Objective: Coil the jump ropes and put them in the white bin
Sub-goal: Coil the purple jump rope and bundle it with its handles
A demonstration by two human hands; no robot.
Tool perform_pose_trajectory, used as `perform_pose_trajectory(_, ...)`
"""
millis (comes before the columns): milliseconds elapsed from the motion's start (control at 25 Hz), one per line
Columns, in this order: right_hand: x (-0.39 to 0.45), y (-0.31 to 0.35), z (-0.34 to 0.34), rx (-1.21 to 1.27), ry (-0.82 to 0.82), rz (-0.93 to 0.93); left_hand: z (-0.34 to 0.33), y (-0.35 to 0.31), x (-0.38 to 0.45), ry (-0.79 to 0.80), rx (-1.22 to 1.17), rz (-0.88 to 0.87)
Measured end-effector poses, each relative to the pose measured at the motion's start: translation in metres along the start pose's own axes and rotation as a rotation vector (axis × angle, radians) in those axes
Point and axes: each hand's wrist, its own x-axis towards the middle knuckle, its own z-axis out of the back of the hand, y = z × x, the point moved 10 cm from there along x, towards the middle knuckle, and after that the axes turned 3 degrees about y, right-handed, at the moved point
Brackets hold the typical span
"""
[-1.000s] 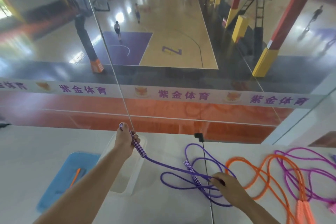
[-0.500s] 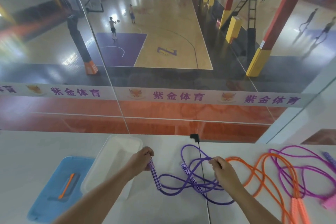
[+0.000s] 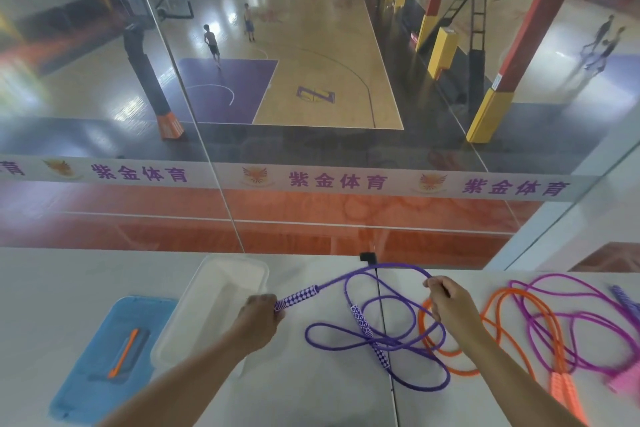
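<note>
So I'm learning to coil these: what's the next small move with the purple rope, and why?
Probably bring the right hand, pinching the purple rope, across to the left hand gripping the handle. That closes one loop; most of the cord lies loose on the table.

Matt white plastic bin (image 3: 225, 291); braided purple rope (image 3: 377, 343).

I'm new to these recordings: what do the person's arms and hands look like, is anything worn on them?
Both forearms come in bare from the bottom edge, with no sleeves in view. The left hand and right hand wear no gloves. No rings, watch or wristband show from this view, and there are no markings or cables on either arm.
</note>
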Motion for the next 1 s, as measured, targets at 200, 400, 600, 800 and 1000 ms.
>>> perform_pose_trajectory(200,-0.004,0.012,-0.029,0.073,0.085,-0.003,-0.022,-0.07,-0.036,0.3,-0.722,-0.123)
perform_pose_trajectory(400,-0.025,0.027,-0.094,-0.049,0.221,0.027,-0.028,-0.11,-0.049,0.378,-1.355,0.025)
perform_pose_trajectory(600,-0.032,0.032,-0.117,-0.078,0.343,0.011,-0.01,-0.088,-0.035,0.163,-1.546,0.131)
perform_pose_trajectory(800,-0.026,0.013,-0.062,-0.336,0.356,0.112,0.08,0.008,-0.006,-0.147,-1.547,0.154)
perform_pose_trajectory(1000,-0.016,-0.007,-0.004,-0.174,0.158,0.037,0.106,0.051,-0.004,-0.161,-1.417,0.147)
